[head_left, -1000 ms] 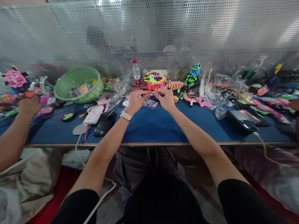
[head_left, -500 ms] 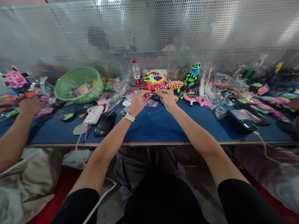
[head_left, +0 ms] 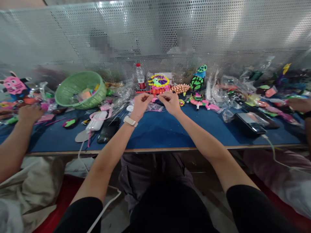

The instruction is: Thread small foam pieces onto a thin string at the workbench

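Observation:
My left hand (head_left: 141, 104), with a pale watch on its wrist, is closed in a pinch over the blue table. Opposite it, my right hand (head_left: 170, 103) pinches too, its fingertips close to those of the left. What lies between the fingertips is too small to make out. Just behind both hands stands a colourful clay figure (head_left: 159, 81) with a yellow and purple frill. An orange spiky piece (head_left: 179, 88) lies behind my right hand, and a pink and green figure (head_left: 199, 101) lies to its right. Clear plastic (head_left: 156, 107) sits under the fingertips.
A green basket (head_left: 81, 90) with clay pieces stands at the left, near a white device (head_left: 97, 121) and a dark phone (head_left: 108, 130). A red-capped bottle (head_left: 140, 77) stands behind. A black device (head_left: 249, 124) lies at the right. Other people's hands (head_left: 30, 115) are at both sides.
My left hand has moved slightly left, and the fingertips of both hands are a little lower. A person's hand at the far right has come further into view.

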The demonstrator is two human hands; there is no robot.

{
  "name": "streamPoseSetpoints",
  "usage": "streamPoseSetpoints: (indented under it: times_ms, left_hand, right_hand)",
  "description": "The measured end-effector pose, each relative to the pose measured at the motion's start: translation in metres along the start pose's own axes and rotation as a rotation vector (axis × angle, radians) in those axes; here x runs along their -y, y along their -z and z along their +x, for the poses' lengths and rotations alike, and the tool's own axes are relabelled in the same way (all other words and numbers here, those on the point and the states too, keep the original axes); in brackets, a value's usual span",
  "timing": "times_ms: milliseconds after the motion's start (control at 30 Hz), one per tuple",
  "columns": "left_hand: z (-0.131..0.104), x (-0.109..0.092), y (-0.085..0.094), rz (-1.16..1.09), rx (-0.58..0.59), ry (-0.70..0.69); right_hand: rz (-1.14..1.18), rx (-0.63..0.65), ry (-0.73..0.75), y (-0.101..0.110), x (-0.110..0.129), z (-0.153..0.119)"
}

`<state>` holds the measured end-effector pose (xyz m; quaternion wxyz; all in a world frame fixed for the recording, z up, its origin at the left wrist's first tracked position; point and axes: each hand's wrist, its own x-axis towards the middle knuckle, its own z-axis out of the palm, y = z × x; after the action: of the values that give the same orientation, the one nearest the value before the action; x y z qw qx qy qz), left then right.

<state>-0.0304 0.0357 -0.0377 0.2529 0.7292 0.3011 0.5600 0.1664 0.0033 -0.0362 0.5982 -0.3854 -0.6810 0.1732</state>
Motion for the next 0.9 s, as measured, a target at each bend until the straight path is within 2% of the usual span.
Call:
streamPoseSetpoints:
  times_ms: [67,167,300,433,567,800,900]
  left_hand:
    - [-0.003,-0.003,0.003,0.234,-0.108,-0.177]
    - [-0.005,-0.004,0.010,0.496,-0.088,-0.390]
    - [-0.003,0.000,0.015,0.607,-0.035,-0.448]
    - [-0.001,0.001,0.017,0.585,-0.029,-0.416]
    - [0.000,-0.003,0.016,0.471,0.019,-0.336]
    - [0.003,0.005,0.001,-0.062,0.066,-0.006]
    - [0.003,0.008,-0.001,-0.153,0.067,0.048]
  right_hand:
    - [0.072,-0.065,-0.089,-0.010,-0.004,-0.001]
    - [0.140,-0.084,-0.170,-0.018,-0.005,-0.002]
    - [0.102,-0.055,-0.150,-0.016,0.002,-0.003]
    - [0.017,-0.055,-0.118,-0.011,0.013,-0.004]
    - [-0.014,-0.039,-0.092,-0.007,0.017,-0.002]
    - [-0.071,-0.013,-0.049,0.006,0.020,0.004]
    - [0.004,-0.048,-0.067,0.004,0.018,0.005]
